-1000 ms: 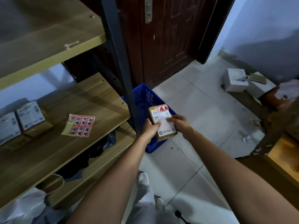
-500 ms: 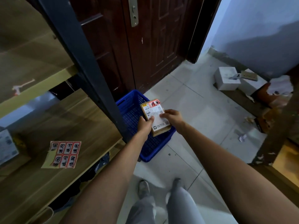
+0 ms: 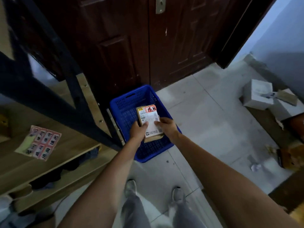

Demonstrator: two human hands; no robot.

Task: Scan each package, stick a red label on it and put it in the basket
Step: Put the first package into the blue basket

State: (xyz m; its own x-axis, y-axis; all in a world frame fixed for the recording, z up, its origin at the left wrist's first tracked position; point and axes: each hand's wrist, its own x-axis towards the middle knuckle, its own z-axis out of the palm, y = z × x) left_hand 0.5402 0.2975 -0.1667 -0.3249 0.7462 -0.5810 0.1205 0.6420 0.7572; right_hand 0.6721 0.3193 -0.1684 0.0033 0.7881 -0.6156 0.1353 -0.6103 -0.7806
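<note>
Mid-frame, both hands held a small flat rectangular brown cardboard package (image 3: 148, 122) w/ a white printed shipping label over its top face. The left hand (image 3: 137, 131) gripped the package's left edge, thumb curled onto the label; the right hand (image 3: 167, 127) gripped the right edge, fingers curled over the top. A red-and-white sticker (image 3: 151, 109) w/ two bold handwritten-style characters (looked like 退回) sat at the package's far right corner, above a barcode; the rest of the print was too small to read.

The package hung over the open top of a blue perforated plastic basket (image 3: 126, 109), rectangular, w/ a slot handle in its far wall, standing on pale glossy floor tiles (image 3: 205, 120) at frame centre.

Left of frame: a wood-grain shelf board (image 3: 69, 139) on a dark metal rack upright, carrying a peel-off sheet of red labels (image 3: 41, 142), approx. two rows, edges blurred. Upper frame: a dark red-brown panelled wooden door (image 3: 131, 38). Right of frame: white cardboard boxes (image 3: 257, 92) on the floor.
</note>
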